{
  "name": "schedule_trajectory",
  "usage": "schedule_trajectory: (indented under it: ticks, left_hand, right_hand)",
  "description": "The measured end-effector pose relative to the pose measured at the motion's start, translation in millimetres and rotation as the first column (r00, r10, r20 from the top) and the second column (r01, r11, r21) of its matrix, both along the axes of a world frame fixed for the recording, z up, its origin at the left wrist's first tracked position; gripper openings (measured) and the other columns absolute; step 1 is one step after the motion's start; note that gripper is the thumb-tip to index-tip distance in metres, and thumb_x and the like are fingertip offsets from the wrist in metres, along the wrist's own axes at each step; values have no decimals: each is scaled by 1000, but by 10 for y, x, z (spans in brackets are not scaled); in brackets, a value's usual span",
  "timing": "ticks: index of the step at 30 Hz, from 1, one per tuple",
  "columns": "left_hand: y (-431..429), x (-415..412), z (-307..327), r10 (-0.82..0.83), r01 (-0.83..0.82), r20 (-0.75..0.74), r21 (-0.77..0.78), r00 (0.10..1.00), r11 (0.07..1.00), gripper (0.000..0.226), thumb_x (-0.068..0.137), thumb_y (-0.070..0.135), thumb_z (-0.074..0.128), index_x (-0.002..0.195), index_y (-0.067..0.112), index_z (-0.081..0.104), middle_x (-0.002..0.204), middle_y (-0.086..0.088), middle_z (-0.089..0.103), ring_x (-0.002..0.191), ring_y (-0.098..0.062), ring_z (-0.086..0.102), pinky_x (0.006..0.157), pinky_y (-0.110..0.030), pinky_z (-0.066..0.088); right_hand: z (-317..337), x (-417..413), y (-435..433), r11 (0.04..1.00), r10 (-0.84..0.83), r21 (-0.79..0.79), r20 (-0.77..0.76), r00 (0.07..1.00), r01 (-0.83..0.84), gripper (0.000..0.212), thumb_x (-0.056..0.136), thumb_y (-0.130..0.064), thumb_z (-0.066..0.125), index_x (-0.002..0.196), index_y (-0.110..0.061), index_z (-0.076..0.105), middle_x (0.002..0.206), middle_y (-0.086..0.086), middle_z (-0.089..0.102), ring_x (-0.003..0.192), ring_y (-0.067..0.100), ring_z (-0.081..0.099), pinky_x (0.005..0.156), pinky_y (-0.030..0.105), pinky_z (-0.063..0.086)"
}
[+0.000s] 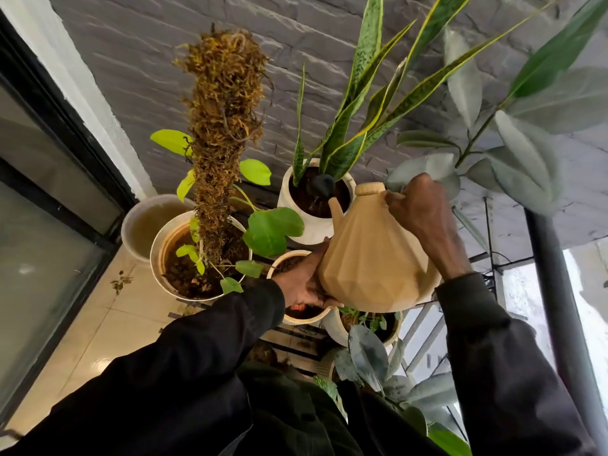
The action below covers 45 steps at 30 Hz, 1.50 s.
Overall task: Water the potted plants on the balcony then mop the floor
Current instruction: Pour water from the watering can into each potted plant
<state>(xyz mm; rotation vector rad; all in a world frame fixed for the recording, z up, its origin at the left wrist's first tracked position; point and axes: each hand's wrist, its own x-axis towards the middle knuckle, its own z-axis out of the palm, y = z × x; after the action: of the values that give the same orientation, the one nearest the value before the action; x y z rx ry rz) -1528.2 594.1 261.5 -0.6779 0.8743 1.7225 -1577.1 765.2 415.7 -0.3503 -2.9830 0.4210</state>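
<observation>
Watering step, mop not started as far as we can judge. The right grip [424, 212] is closed round the handle of the tan watering can [371, 258]. The left grip [306, 284] lies flat against the can's lower side and props it, fingers not curled. The can is held in the air, tilted forward, with its black spout head [324, 185] over the soil of the white snake plant pot [289, 222].

Risks we flag:
- Tilt too steep: water floods past the rim onto the tiled floor [108, 317].
- The spout head sits close to the leaves, so a nudge could bend them or deflect the stream.
- The can's base hangs right above the small pot [279, 258]; dropping the left side could knock it.
- The lid sits loose-looking on top, so we reckon it could slip off at a steeper tilt.
</observation>
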Motion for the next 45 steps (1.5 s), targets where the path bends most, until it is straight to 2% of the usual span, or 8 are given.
schedule_trajectory:
  ticks: [4, 7, 27, 31, 34, 38, 42, 45]
  left_hand:
    - [-35, -21, 41, -17, 17, -8, 25, 1000, 1000, 72, 84, 81, 52, 108, 15, 65, 108, -14, 67, 100, -35, 62, 90, -53, 52]
    - [-62, -30, 11, 0, 0, -1, 17, 1000, 1000, 72, 84, 80, 53, 113, 15, 65, 112, -15, 67, 100, -35, 62, 80, -51, 54]
    - [-108, -51, -26, -17, 17, -4, -7, 1000, 1000, 87, 82, 82, 53, 137, 15, 56, 129, -20, 63, 116, -42, 60, 75, -53, 61]
    - [-108, -32, -35, 11, -11, -2, -24, 1000, 1000, 70, 86, 76, 58, 119, 14, 61, 118, -17, 64, 110, -39, 61, 88, -60, 54]
    - [-102, 2, -64, 16, -16, -11, -53, 1000, 998, 69, 83, 74, 64, 122, 17, 60, 126, -17, 62, 115, -39, 59, 83, -59, 58]
    - [-52, 64, -178, 30, -33, -23, -98, 999, 995, 85, 73, 76, 72, 136, 20, 58, 128, -13, 63, 114, -34, 61, 68, -47, 62]
    - [5, 90, -298, 40, -46, -40, -148, 998, 988, 83, 72, 75, 75, 134, 22, 61, 123, -10, 68, 114, -30, 63, 77, -45, 58]
    - [69, 105, -234, 52, -66, -74, -192, 996, 979, 61, 81, 68, 71, 121, 21, 67, 113, -8, 71, 106, -26, 65, 80, -42, 54]
  right_hand:
    - [30, -42, -64, 1000, -7, 16, 30, 1000, 7, 32, 97, -25, 74, 89, -4, 51, 86, 15, 56, 75, 31, 53, 59, 34, 34]
    - [-17, -89, -47, 1000, -14, 3, 42, 999, 13, 33, 95, -26, 73, 81, -1, 55, 84, 19, 63, 69, 33, 56, 49, 30, 29]
    - [-31, -84, -77, 1000, 21, 1, 32, 999, -21, 30, 97, -23, 74, 82, -3, 57, 82, 15, 60, 59, 23, 48, 48, 24, 24]
    - [-156, 18, 52, 999, 41, -32, 12, 999, -41, 37, 96, -25, 77, 77, 5, 66, 70, 13, 62, 51, 19, 52, 46, 22, 30]
    - [-303, 171, 197, 989, 71, -126, -17, 997, -72, 36, 96, -23, 77, 71, 2, 69, 60, 10, 65, 47, 25, 59, 44, 27, 43]
    - [-489, 454, 337, 966, 84, -237, -86, 993, -102, 44, 96, -13, 74, 56, -15, 56, 48, -5, 50, 36, 7, 42, 38, 16, 35]
    - [-788, 695, 532, 926, 28, -372, -118, 993, -70, 30, 98, -17, 71, 71, -3, 70, 64, 14, 69, 52, 34, 65, 51, 52, 59]
    - [-899, 844, 620, 920, 31, -379, -192, 981, -103, 27, 99, -22, 72, 83, -1, 74, 74, 14, 74, 60, 24, 68, 56, 42, 62]
